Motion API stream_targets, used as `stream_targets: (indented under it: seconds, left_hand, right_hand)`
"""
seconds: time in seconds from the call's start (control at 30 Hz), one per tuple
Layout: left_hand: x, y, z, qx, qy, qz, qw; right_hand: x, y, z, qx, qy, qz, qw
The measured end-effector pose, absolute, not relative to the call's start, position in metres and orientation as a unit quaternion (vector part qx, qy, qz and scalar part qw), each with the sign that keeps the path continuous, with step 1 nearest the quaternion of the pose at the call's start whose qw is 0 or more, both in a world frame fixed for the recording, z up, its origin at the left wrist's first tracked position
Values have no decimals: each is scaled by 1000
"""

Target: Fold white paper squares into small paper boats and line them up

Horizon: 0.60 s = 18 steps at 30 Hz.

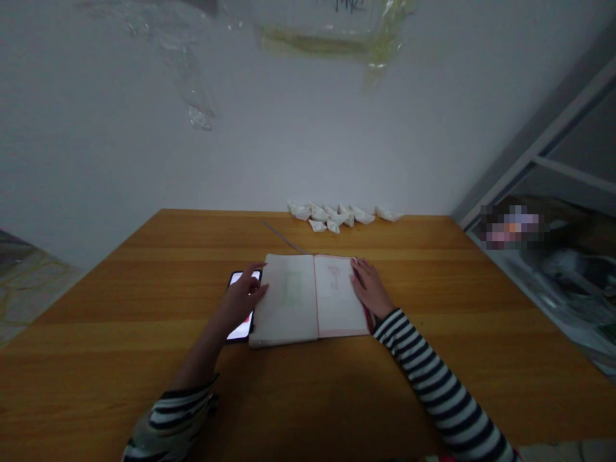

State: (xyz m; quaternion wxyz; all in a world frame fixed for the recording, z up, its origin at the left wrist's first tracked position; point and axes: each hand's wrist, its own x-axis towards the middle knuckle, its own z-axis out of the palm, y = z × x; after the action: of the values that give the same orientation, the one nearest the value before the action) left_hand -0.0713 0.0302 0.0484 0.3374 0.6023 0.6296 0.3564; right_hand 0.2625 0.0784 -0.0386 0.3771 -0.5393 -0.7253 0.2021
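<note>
An open notebook [293, 314] lies on the table, with a faint green patch on its left page and a small reddish drawing on its right page. My left hand [242, 296] is at the notebook's left edge, thumb and forefinger apart. Beneath that hand is a phone [239, 330] with a lit screen, partly covered by the hand. My right hand [370, 286] rests flat along the right page's outer edge, fingers stretched out. A dark red strip [369, 319] shows beside this hand; whether it is the cover or a separate thing, I cannot tell.
Several crumpled white paper pieces [332, 215] sit along the back of the wooden table [447, 308], against the wall. A thin grey strip [283, 237] lies behind the notebook. To the right stands a framed panel [572, 173] with blurred items behind it.
</note>
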Motion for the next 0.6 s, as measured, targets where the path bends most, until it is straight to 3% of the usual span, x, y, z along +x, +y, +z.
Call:
stream_targets:
  seconds: [0.1, 0.17, 0.33, 0.47, 0.6]
  left_hand:
    - [-66, 19, 53, 675, 698, 228, 66]
    - [-38, 9, 57, 721, 659, 212, -23]
    - [49, -14, 44, 891, 440, 104, 29]
    - [65, -14, 20, 873, 484, 37, 44]
    - [53, -11, 19, 844, 518, 109, 87]
  right_hand:
    - [274, 80, -36, -564, -683, 193, 423]
    - [276, 81, -35, -569, -659, 200, 449]
    - [279, 82, -34, -591, -619, 207, 475]
    - [288, 87, -35, -602, -586, 211, 499]
    - [296, 93, -35, -608, -553, 218, 526]
